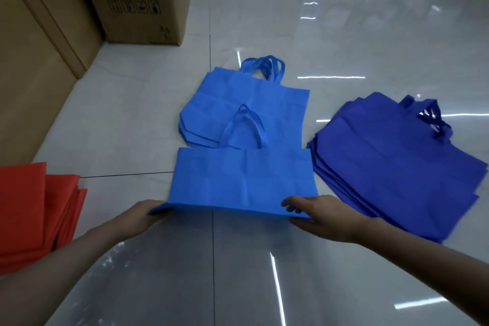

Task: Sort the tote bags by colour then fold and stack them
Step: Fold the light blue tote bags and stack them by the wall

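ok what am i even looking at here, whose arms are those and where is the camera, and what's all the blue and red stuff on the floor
There is no machine here. The one picture comes from a camera worn on a person's head, looking forward and down, so the two bare arms reaching in from the bottom are that person's own.

The left hand and the right hand each grip a near corner of a light blue tote bag. Its near edge is lifted a little off the floor, and its handles point away from the person.

Just beyond it lies a pile of light blue bags. To the right is a pile of dark blue bags, and at the left edge a pile of red bags. So the bags are grouped by colour.

The floor is glossy pale tile. Cardboard boxes stand at the top left.
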### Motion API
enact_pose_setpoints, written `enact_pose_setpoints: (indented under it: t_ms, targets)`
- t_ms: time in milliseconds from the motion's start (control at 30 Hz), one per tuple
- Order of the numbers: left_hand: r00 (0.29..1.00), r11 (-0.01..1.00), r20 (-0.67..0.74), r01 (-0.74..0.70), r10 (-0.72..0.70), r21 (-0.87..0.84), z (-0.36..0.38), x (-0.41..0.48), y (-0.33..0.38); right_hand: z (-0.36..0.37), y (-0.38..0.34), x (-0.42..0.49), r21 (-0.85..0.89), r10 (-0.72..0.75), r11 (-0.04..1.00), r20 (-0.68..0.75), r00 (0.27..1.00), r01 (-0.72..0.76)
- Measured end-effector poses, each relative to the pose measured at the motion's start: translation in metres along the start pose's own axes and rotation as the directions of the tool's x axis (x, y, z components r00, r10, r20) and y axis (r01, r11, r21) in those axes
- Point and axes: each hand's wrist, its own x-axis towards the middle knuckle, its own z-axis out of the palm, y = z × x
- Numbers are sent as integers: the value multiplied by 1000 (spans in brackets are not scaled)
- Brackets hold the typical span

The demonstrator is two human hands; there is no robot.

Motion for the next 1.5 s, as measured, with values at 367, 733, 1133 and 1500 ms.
enact_pose_setpoints:
  t_ms: [367,733,1133,1500]
  targets:
    - [923,842,-242,138,-301,-522,4,13,23,28,53,-10,815,523,368,217,824,-448]
    - [802,879,-359,429,-477,-210,20,47,13,56,54,59,704,886,246,115,449,-666]
    - [824,815,-489,59,286,576,73,78,46,93,9,95,-182,112,951,-552,826,-251]
    - [968,791,-204,12,143,611,113,115,23,139,-3,121,-14,302,952,-129,944,-307]
